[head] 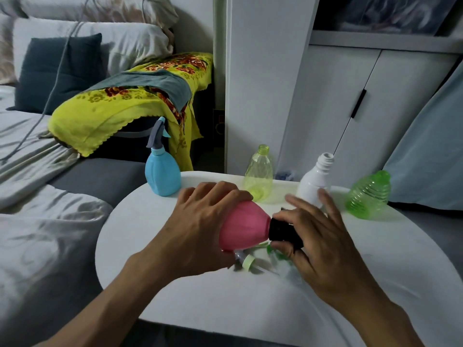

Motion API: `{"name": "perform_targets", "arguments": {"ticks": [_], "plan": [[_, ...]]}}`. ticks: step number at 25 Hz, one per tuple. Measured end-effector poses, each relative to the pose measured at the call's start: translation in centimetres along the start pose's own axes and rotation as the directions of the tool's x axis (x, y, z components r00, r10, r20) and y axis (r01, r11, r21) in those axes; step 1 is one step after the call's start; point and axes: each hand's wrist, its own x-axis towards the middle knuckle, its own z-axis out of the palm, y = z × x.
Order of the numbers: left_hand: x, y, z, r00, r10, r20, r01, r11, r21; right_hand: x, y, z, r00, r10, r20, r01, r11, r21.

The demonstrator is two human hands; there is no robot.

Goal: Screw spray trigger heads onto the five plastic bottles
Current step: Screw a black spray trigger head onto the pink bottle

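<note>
My left hand (203, 221) grips a pink bottle (244, 226) tilted on its side above the white table (175, 291). Thumb and fingers of my right hand (318, 236) close around a black trigger head's collar (283, 230) at the pink bottle's neck. A blue bottle (162, 175) with a grey trigger head (156, 134) fitted stands at the table's far left. A yellow-green bottle (259, 175), a white bottle (315, 181) and a green ribbed bottle (368, 195) stand open-necked along the far edge. Loose green trigger heads (250, 261) lie under my hands, partly hidden.
A bed with grey sheets (45, 221) lies to the left. A yellow floral cloth (120, 106) drapes a sofa arm behind the table. White cupboard doors (350, 108) stand behind the bottles, and a pale blue cushion (431, 156) is at the right.
</note>
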Motion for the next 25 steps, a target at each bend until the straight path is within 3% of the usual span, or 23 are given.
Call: {"name": "perform_targets", "arguments": {"ticks": [4,6,8,13,17,18,20,22,25], "plan": [[0.1,0.3,-0.1,0.998,0.038,-0.049,-0.034,0.996,0.078,-0.2,-0.8,-0.4,0.968,0.235,0.090,-0.249,0.945,0.211],[0.2,0.5,-0.1,0.994,0.067,-0.084,-0.054,0.987,0.150,-0.2,-1.2,-0.7,0.891,0.385,0.240,-0.454,0.758,0.468],[0.4,0.7,0.1,0.988,0.092,-0.125,-0.065,0.977,0.204,-0.2,-1.4,-0.7,0.830,0.454,0.323,-0.543,0.529,0.652],[0.6,0.9,0.9,0.978,0.139,-0.158,-0.088,0.952,0.293,-0.2,-1.0,-1.0,0.653,0.534,0.537,-0.709,0.181,0.682],[0.6,1.1,1.9,0.996,0.080,-0.049,-0.068,0.973,0.219,-0.5,-0.1,-1.2,0.547,0.525,0.652,-0.777,0.029,0.629],[0.6,1.2,1.9,1.000,0.025,-0.006,-0.024,0.992,0.125,-0.4,0.4,-1.3,0.551,0.505,0.664,-0.754,-0.040,0.656],[0.9,1.1,1.7,0.985,-0.109,0.132,0.139,0.961,-0.238,-0.1,1.4,-1.8,0.648,0.398,0.650,-0.593,-0.272,0.758],[1.2,1.3,1.1,0.932,-0.122,0.342,0.319,0.727,-0.609,0.1,1.3,-2.2,0.776,0.280,0.565,-0.414,-0.450,0.791],[1.3,2.5,1.0,0.853,0.058,0.519,0.441,0.454,-0.774,-0.3,0.7,-1.1,0.837,0.291,0.464,-0.313,-0.442,0.841]]}}
